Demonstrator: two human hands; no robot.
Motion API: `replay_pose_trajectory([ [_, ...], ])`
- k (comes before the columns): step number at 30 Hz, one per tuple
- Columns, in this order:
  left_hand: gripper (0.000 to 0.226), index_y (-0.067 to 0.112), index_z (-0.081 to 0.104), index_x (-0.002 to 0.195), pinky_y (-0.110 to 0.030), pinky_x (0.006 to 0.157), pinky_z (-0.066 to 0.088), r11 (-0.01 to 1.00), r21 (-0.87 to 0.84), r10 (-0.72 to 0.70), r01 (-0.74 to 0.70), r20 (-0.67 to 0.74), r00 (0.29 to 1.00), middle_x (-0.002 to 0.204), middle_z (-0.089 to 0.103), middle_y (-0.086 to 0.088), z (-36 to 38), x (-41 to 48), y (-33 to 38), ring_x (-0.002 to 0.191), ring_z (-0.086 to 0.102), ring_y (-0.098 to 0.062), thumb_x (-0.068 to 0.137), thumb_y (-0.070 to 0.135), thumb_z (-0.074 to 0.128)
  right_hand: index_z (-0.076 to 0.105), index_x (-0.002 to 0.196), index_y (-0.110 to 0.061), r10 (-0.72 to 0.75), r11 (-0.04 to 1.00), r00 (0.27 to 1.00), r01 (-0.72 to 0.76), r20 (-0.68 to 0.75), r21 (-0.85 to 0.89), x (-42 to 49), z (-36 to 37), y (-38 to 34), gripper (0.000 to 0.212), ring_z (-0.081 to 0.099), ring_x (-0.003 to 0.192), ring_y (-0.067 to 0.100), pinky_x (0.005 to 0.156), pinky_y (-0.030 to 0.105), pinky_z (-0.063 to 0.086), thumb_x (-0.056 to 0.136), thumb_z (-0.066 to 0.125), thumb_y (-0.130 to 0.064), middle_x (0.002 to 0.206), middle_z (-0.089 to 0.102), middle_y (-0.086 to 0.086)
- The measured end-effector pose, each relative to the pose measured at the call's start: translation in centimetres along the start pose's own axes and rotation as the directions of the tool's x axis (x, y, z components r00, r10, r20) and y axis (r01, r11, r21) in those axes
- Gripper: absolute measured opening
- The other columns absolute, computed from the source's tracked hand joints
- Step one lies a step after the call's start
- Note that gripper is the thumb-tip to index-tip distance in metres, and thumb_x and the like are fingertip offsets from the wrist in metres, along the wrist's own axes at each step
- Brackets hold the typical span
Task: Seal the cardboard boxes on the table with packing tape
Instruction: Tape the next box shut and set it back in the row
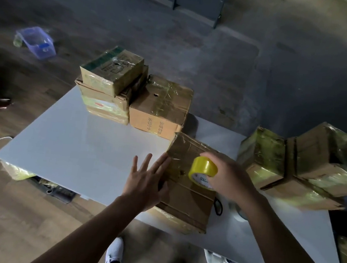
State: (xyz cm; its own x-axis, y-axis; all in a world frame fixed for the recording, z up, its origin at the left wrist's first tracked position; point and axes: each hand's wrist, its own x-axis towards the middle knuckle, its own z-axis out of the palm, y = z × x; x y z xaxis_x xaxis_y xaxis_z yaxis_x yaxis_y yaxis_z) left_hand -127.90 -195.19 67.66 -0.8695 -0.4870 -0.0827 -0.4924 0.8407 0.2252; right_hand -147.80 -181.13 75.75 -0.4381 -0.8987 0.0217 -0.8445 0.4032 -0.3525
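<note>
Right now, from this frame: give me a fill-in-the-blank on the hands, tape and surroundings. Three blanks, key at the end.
1. The right hand grips a roll of tape that is ____ in colour.
2. The left hand, fingers straight, touches the nearest box and holds ____.
3. The purple basket sits off the table, on the ____.

Missing words: yellow; nothing; floor.
</note>
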Motion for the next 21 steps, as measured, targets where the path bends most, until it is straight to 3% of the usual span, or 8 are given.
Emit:
replay_pose_trajectory([
  [4,0.068,0.026,0.012,0.154,-0.062,0.115,0.003,0.999,0.028,0.026,-0.026,0.005,1.000,0.162,0.009,0.003,-0.7,0.9,0.0,0.148,0.012,-0.030,0.095,0.054,0.032,0.046,0.123,-0.034,0.074,0.987,0.997,-0.072,-0.003,0.145,-0.7,-0.1,1.6,0.056,0.054,0.092,0.008,0.069,0.020,0.043,0.074,0.071,-0.021,0.106,0.054,-0.013],
  [6,0.070,0.020,0.016,0.152,-0.055,0.116,0.000,0.996,-0.001,0.089,-0.089,-0.038,0.995,0.160,0.019,-0.002,-1.4,2.1,0.8,0.149,0.010,-0.026,0.094,0.049,0.043,0.047,0.121,-0.028,0.190,0.950,0.982,-0.181,-0.011,0.254,-1.3,0.6,2.3,0.050,0.056,0.084,0.008,0.063,0.014,0.039,0.077,0.071,-0.020,0.091,0.052,-0.018],
  [8,0.078,0.015,0.007,0.154,-0.044,0.118,-0.006,0.981,-0.026,0.189,-0.190,-0.052,0.981,0.162,0.014,-0.006,-1.3,2.9,2.2,0.148,-0.002,-0.020,0.093,0.042,0.047,0.049,0.119,-0.025,0.223,0.930,0.975,-0.204,-0.028,0.307,-2.0,1.8,2.3,0.047,0.055,0.077,0.004,0.059,0.011,0.038,0.078,0.071,-0.018,0.085,0.051,-0.020],
  [11,0.079,0.013,-0.007,0.154,-0.040,0.121,-0.009,0.969,0.065,0.241,-0.240,0.002,0.971,0.162,0.001,-0.008,-0.1,2.7,3.5,0.149,-0.008,-0.021,0.094,0.052,0.026,0.051,0.117,-0.021,0.174,0.928,0.982,-0.140,-0.069,0.346,-2.6,3.0,1.3,0.047,0.053,0.077,0.002,0.064,0.014,0.039,0.077,0.073,-0.016,0.090,0.053,-0.015],
  [14,0.078,0.010,-0.005,0.153,-0.040,0.121,-0.009,0.965,0.134,0.224,-0.227,0.036,0.974,0.162,0.001,-0.009,0.6,2.5,3.3,0.149,-0.008,-0.022,0.091,0.055,0.008,0.051,0.120,-0.022,0.150,0.927,0.985,-0.111,-0.081,0.358,-2.6,2.3,0.3,0.052,0.053,0.083,0.004,0.066,0.015,0.040,0.074,0.074,-0.017,0.093,0.053,-0.013],
  [18,0.081,0.008,0.005,0.154,-0.041,0.120,-0.008,0.963,0.120,0.242,-0.242,0.015,0.970,0.161,0.007,-0.012,0.4,2.7,3.3,0.149,-0.003,-0.025,0.088,0.055,0.002,0.055,0.111,-0.026,0.166,0.950,0.985,-0.147,-0.046,0.276,-3.4,-0.8,1.2,0.044,0.056,0.080,0.010,0.067,0.024,0.041,0.068,0.065,-0.031,0.086,0.054,-0.016],
  [21,0.078,0.008,0.005,0.154,-0.043,0.120,-0.008,0.962,0.139,0.234,-0.236,0.034,0.972,0.161,0.005,-0.012,0.4,2.6,3.5,0.149,-0.004,-0.026,0.091,0.055,0.002,0.060,0.115,-0.023,0.177,0.980,0.983,-0.180,0.048,0.083,-4.6,-2.5,2.9,0.045,0.058,0.091,0.017,0.073,0.026,0.042,0.073,0.069,-0.036,0.100,0.062,-0.005],
])
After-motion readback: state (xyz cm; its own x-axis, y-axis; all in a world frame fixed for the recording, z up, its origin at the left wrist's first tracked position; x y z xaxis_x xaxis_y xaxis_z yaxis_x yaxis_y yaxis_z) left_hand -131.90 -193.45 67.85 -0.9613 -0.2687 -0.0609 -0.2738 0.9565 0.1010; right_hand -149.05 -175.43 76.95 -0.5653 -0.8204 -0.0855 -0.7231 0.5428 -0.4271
